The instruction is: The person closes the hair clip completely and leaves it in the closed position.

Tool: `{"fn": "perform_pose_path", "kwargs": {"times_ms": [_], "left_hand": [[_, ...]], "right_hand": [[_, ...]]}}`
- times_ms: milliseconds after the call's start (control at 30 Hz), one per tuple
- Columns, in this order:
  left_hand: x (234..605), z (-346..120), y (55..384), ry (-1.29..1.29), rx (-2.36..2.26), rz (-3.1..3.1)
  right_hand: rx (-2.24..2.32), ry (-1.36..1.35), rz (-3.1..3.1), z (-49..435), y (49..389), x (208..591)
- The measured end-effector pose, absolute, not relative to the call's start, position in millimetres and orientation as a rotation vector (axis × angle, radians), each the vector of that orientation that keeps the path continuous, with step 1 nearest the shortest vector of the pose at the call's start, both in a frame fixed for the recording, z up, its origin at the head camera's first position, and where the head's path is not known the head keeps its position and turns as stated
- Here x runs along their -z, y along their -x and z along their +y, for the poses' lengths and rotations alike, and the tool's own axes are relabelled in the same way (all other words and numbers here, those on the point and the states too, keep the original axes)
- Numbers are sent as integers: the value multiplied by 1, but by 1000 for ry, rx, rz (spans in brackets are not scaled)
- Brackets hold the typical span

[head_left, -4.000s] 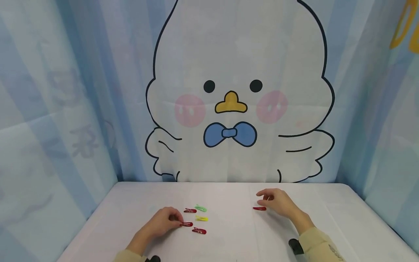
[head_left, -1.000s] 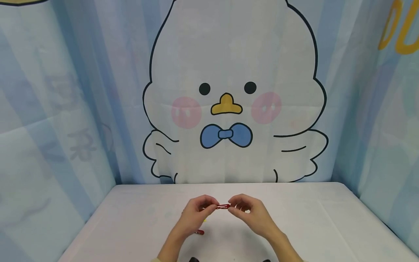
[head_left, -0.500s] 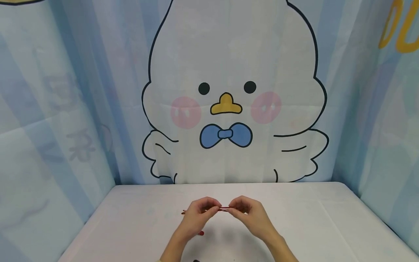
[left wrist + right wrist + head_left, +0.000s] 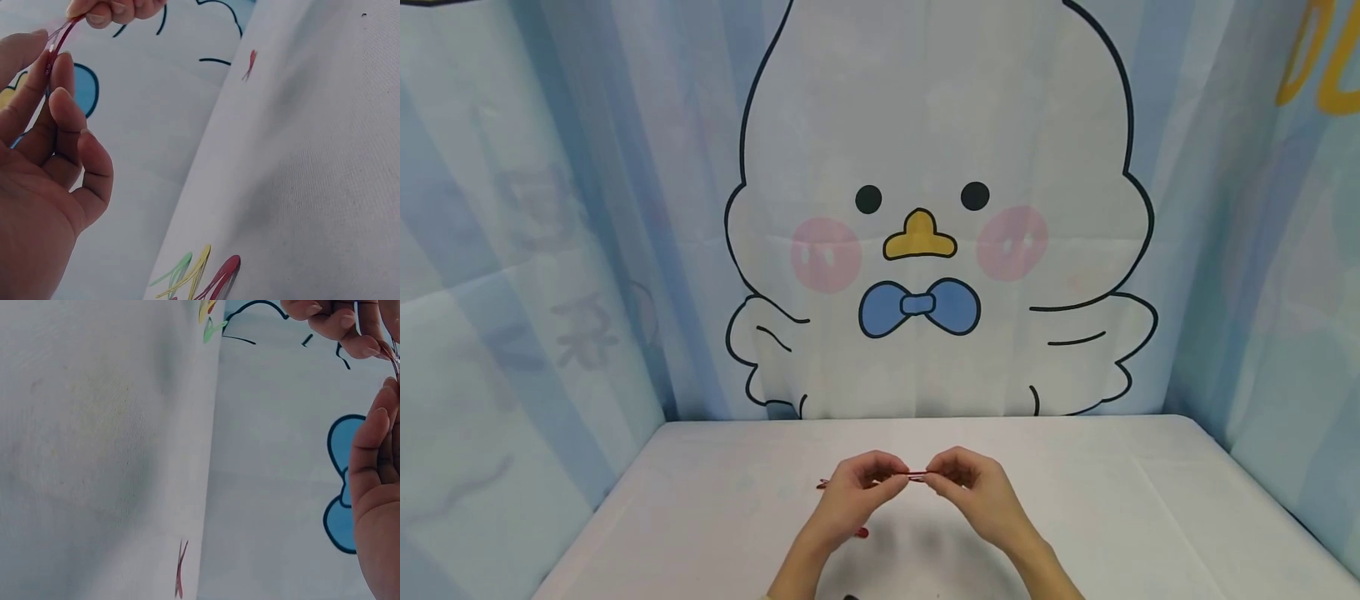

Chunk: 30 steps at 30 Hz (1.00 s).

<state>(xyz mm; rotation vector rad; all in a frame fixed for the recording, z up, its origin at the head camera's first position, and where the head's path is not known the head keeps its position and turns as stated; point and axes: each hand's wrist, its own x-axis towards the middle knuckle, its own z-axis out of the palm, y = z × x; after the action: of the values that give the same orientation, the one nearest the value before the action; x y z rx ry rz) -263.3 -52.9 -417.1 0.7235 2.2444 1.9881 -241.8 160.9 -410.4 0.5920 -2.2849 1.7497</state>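
A red snap hair clip (image 4: 917, 477) is held in the air between both hands. My left hand (image 4: 857, 500) pinches one end between thumb and fingertips; my right hand (image 4: 981, 496) pinches the other end. The left wrist view shows the held clip (image 4: 60, 39) bowed, with its thin prongs apart. Partly hidden by my left hand, one red hair clip (image 4: 822, 484) and another red hair clip (image 4: 862, 533) lie on the table. Green (image 4: 181, 269) and yellow (image 4: 201, 269) hair clips lie beside a red one (image 4: 226, 275) in the left wrist view.
A further red hair clip (image 4: 180, 572) lies apart on the white table (image 4: 1150, 517), towards its right side. Behind the table's far edge hangs a blue and white curtain (image 4: 917, 375) printed with a cartoon bird.
Four seconds ago my hands were apart, each by a red clip on the table. They have since come together with one clip raised; the right fingers closed onto it within the last second.
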Motion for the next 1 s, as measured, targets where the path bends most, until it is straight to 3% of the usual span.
{"fn": "perform_pose_path", "kwargs": {"times_ms": [1000], "left_hand": [[420,-42,263,-526,-2007,2424]], "right_hand": [[-1558,-581,-2190,151,244,422]]}}
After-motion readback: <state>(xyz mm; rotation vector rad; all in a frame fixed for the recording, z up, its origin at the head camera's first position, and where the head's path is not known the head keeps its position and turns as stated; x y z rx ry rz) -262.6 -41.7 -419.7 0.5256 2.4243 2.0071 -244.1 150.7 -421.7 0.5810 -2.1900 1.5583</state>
